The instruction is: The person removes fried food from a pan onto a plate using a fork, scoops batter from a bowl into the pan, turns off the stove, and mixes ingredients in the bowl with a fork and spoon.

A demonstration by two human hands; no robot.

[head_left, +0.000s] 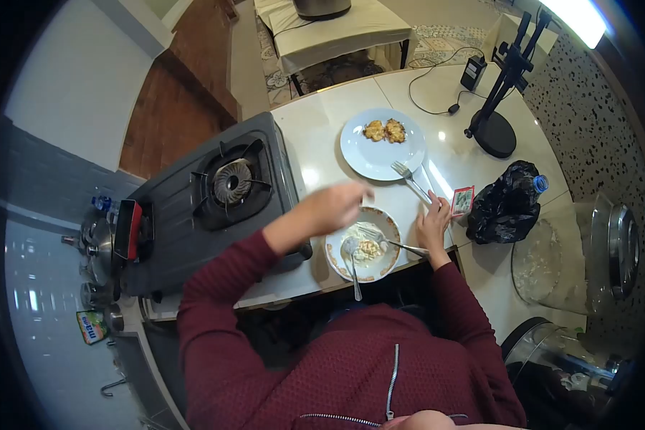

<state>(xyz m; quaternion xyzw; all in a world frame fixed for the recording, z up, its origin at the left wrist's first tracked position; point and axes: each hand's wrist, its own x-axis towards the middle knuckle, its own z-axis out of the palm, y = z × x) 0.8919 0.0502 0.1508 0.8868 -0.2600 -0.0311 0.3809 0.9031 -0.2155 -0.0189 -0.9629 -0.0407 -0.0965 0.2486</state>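
My left hand (337, 206) hangs over the far left rim of a patterned bowl (331, 254), its fingers curled together and slightly blurred; what they hold, if anything, is hidden. Inside the bowl is a pale, creamy mixture (366, 248). A spoon (355, 279) and a second metal utensil (408, 249) lean in it, handles over the rim. At the bowl's right, my right hand (433, 223) has its fingers closed around the handle end of a fork (411, 179). The fork's tines lie over the near right rim of a white plate (369, 166), which carries two browned fritters (384, 131).
A black gas stove (193, 208) stands left of the bowl. Right of my right hand are a small red packet (463, 201), a black plastic bag (507, 208) with a blue-capped bottle, and a clear bag (541, 261). A black stand (494, 132) rises at the far right.
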